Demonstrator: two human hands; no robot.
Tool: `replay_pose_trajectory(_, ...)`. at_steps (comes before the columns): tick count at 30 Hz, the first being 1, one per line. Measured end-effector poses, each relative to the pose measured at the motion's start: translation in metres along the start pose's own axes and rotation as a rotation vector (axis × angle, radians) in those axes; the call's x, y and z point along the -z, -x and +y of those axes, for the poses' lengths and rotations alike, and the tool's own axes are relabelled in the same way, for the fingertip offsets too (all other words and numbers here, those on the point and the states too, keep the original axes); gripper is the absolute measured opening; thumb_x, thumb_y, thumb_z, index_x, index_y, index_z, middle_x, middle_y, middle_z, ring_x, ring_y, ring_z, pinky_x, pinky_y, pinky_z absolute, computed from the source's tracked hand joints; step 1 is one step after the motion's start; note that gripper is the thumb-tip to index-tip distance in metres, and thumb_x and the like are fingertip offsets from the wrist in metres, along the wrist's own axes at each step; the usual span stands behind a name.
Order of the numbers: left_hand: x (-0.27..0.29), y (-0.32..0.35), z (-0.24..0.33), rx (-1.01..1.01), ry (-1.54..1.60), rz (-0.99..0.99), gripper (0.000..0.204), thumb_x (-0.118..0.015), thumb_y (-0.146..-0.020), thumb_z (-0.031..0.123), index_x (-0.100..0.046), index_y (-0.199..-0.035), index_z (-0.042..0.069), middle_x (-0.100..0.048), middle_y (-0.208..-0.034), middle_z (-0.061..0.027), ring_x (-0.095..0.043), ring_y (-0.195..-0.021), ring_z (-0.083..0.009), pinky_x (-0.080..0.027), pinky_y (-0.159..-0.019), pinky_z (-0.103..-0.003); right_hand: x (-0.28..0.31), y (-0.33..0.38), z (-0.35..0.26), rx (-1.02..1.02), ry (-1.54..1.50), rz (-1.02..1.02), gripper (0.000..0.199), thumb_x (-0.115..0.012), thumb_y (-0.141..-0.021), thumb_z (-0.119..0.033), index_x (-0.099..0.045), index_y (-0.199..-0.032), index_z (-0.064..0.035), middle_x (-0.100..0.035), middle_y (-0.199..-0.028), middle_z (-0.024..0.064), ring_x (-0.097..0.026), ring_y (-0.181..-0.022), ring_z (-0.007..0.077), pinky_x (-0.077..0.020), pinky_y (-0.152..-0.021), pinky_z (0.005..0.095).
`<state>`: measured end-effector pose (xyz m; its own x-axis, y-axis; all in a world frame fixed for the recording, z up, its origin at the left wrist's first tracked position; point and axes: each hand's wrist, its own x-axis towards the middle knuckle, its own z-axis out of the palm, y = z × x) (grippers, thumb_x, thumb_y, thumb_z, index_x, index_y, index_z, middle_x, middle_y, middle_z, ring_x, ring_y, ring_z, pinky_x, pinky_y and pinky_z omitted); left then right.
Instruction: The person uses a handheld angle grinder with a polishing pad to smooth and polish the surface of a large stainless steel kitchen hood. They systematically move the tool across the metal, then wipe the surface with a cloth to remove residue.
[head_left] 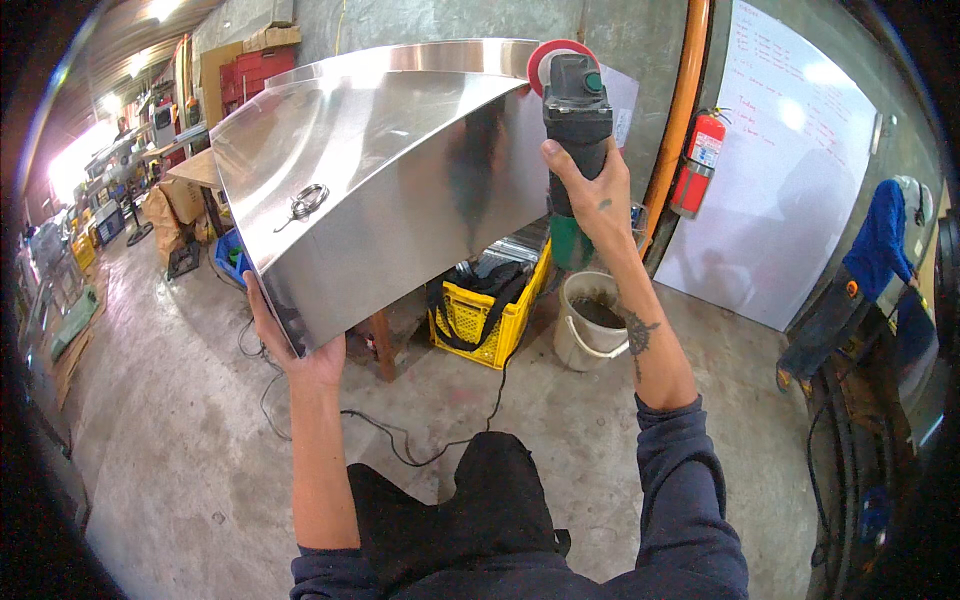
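Observation:
A large, shiny sheet-metal box [400,240] with a curved top edge fills the upper middle. My left hand [305,350] grips its lower near corner, with the fingers hidden behind the metal. In my right hand [597,195] is a black and green angle grinder [578,110], held upright by its body. The grinder's red-rimmed disc [545,65] is at the far right end of the box's upper edge; whether it touches the metal I cannot tell. A small coil of wire [308,202] lies on the box's upper face.
Below the box stands a yellow crate [470,332] with black straps, beside a dirty white bucket [590,345]. Black cords [430,455] snake over the concrete floor. An orange pipe [682,95], fire extinguisher [698,165] and whiteboard [770,180] are on the right, with a person [870,260] beyond.

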<state>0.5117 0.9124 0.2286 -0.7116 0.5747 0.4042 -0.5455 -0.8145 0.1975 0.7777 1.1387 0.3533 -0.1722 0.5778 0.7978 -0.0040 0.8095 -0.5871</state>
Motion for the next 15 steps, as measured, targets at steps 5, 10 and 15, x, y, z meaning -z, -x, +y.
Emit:
replay_pose_trajectory(5,-0.001,0.0,0.0,-0.015,-0.007,-0.001,0.04,-0.06,-0.112,0.044,-0.071,-0.131,0.01,-0.075,-0.129,-0.0074,-0.074,-0.114,-0.0236,-0.063,-0.097,-0.04,0.0,0.0,0.003,0.014,0.0,0.004,0.063,-0.086,-0.093,-0.045,-0.068,-0.13,0.0033,-0.079,-0.117,0.0169,-0.074,-0.105,0.0237,-0.0567,-0.097,0.0387)
replay_pose_trajectory(10,0.001,0.0,0.0,-0.002,-0.008,-0.047,0.04,-0.061,-0.112,0.044,-0.071,-0.131,0.01,-0.075,-0.129,-0.0077,-0.074,-0.114,-0.0237,-0.063,-0.097,-0.04,0.0,-0.002,0.006,-0.013,-0.054,-0.005,0.063,-0.086,-0.093,-0.045,-0.068,-0.13,0.0029,-0.079,-0.116,0.0156,-0.074,-0.105,0.0232,-0.0566,-0.097,0.0386)
replay_pose_trajectory(15,0.007,-0.002,0.002,0.002,-0.003,-0.066,0.04,-0.061,-0.112,0.044,-0.071,-0.13,0.01,-0.075,-0.129,-0.0078,-0.073,-0.115,-0.0231,-0.062,-0.098,-0.04,-0.002,0.0,0.003,0.002,-0.059,-0.017,0.06,-0.086,-0.094,-0.044,-0.069,-0.128,0.0021,-0.079,-0.112,0.0142,-0.074,-0.102,0.0216,-0.0567,-0.095,0.0378)
